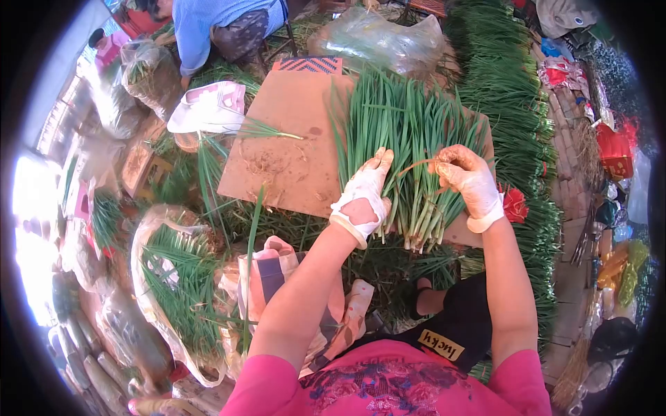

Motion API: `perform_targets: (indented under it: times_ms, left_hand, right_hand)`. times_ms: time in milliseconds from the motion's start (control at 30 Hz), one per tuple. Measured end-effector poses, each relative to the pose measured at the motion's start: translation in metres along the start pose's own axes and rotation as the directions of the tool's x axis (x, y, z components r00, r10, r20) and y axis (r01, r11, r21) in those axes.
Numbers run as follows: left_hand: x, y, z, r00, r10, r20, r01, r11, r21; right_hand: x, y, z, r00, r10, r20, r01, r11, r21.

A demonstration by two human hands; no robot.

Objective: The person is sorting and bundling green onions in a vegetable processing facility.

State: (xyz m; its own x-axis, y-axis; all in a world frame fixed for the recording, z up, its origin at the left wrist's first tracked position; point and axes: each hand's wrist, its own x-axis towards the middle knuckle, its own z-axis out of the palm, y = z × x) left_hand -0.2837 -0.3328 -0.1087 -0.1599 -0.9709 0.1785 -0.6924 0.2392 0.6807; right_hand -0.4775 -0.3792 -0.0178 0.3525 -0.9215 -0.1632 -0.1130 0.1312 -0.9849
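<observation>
A wide layer of green chives lies on a brown board, its pale stem ends toward me. My left hand, in a torn white glove, rests with stretched fingers along the left side of the stems. Over the right side of the layer, my right hand is closed in a pinch, its glove stained at the fingertips. A thin brown withered leaf sticks out leftward from that pinch. Some loose chive stalks and bits of dirt lie on the board's left part.
A long row of stacked chives runs along the right. At lower left stands an open bag of chives. A white and pink cloth item sits beyond the board's left edge. Another person in blue bends at the top left.
</observation>
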Motion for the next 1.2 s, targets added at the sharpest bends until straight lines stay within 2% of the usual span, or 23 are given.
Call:
perform_targets:
  times_ms: [67,133,167,200,267,333,367,400,433,467,500,600,700,733,800,867,900,967,1000,1033,1067,1133,1200]
  left_hand:
    - [0.0,0.0,0.002,1.0,0.015,-0.02,-0.015,1.0,-0.013]
    - [0.0,-0.001,0.002,1.0,0.016,-0.023,-0.017,0.999,-0.034]
    - [0.001,-0.001,0.002,1.0,0.012,-0.026,-0.013,0.999,-0.035]
    - [0.001,-0.002,0.003,1.0,0.008,-0.029,-0.009,0.999,-0.035]
    - [0.001,-0.005,0.006,0.999,0.004,-0.042,-0.006,0.999,-0.033]
    - [0.001,-0.008,0.011,0.998,0.009,-0.061,-0.011,1.0,-0.029]
    - [0.0,-0.007,0.011,0.999,-0.008,-0.046,0.007,1.0,-0.021]
    - [0.001,-0.007,0.011,0.999,-0.021,-0.035,0.021,1.0,-0.011]
    - [0.002,-0.007,0.01,0.999,-0.036,-0.023,0.036,0.999,-0.001]
    - [0.002,-0.007,0.009,0.999,-0.018,-0.036,0.018,1.0,-0.004]
    - [0.001,-0.008,0.009,0.999,-0.006,-0.048,0.005,1.0,-0.012]
    - [0.0,-0.003,0.007,0.999,-0.007,-0.051,0.006,1.0,-0.014]
    - [0.002,0.004,0.002,0.999,-0.029,-0.028,0.028,1.0,-0.01]
    - [0.002,0.005,0.002,0.999,-0.031,-0.029,0.031,1.0,0.003]
    - [0.001,0.006,0.004,0.999,-0.041,-0.028,0.041,0.999,0.03]
    - [0.0,0.009,0.003,0.998,-0.067,-0.002,0.067,0.997,0.037]
    - [0.001,0.004,0.005,0.999,-0.049,-0.008,0.049,0.998,0.031]
    - [0.002,0.003,0.004,0.999,-0.043,-0.014,0.044,0.998,0.049]
    - [0.0,0.002,0.004,0.999,-0.037,-0.014,0.038,0.998,0.042]
    - [0.0,0.003,0.003,1.0,-0.026,-0.011,0.027,0.999,0.035]
    - [0.001,0.004,0.001,1.0,-0.014,-0.006,0.014,1.0,0.027]
    - [0.003,0.01,-0.001,0.997,-0.075,0.036,0.072,0.995,0.062]
    - [0.002,0.019,0.0,0.996,-0.019,-0.086,0.039,0.97,0.239]
  right_hand:
    - [0.003,0.005,-0.002,0.997,-0.071,0.016,0.072,0.997,-0.039]
    - [0.012,0.013,0.002,0.996,0.041,0.075,-0.013,0.942,-0.336]
    - [0.013,0.012,0.008,0.979,0.196,0.049,-0.14,0.833,-0.536]
    - [0.016,0.011,0.017,0.972,0.227,0.061,-0.103,0.645,-0.757]
    - [0.025,0.025,0.035,0.976,0.173,0.131,0.094,0.206,-0.974]
    - [0.033,0.03,0.055,0.952,0.298,0.066,0.026,0.134,-0.991]
    - [0.037,0.044,0.053,0.98,0.15,0.129,0.115,0.102,-0.988]
    - [0.04,0.053,0.042,0.978,0.195,0.076,-0.016,0.432,-0.902]
    - [0.039,0.051,0.036,0.966,0.254,0.043,-0.153,0.7,-0.697]
    - [0.036,0.041,0.034,0.946,0.322,0.037,-0.28,0.87,-0.405]
    - [0.024,0.028,0.023,0.973,0.228,0.041,-0.218,0.961,-0.17]
    - [-0.001,-0.006,-0.014,0.995,0.097,0.037,-0.094,0.993,-0.076]
    - [-0.007,0.007,-0.023,0.992,0.123,-0.023,-0.122,0.918,-0.377]
    - [-0.009,0.012,-0.02,0.986,0.168,0.004,-0.132,0.792,-0.596]
    - [-0.021,0.015,0.002,0.997,0.083,0.003,-0.028,0.372,-0.928]
    - [-0.011,0.044,0.005,0.978,0.203,0.044,-0.024,0.323,-0.946]
    - [-0.012,0.057,-0.003,0.995,0.027,0.094,0.08,0.33,-0.941]
    - [-0.012,0.062,-0.022,0.999,0.036,-0.018,-0.04,0.862,-0.505]
    - [-0.014,0.068,-0.028,0.995,0.075,-0.067,-0.085,0.982,-0.166]
    - [-0.025,0.052,-0.028,0.985,0.052,-0.164,-0.046,0.998,0.04]
    - [-0.028,0.051,-0.039,0.985,0.042,-0.166,-0.015,0.987,0.158]
    - [-0.038,0.041,-0.049,0.981,0.001,-0.193,0.047,0.968,0.247]
    - [-0.042,0.039,-0.048,0.984,0.011,-0.177,0.025,0.98,0.2]
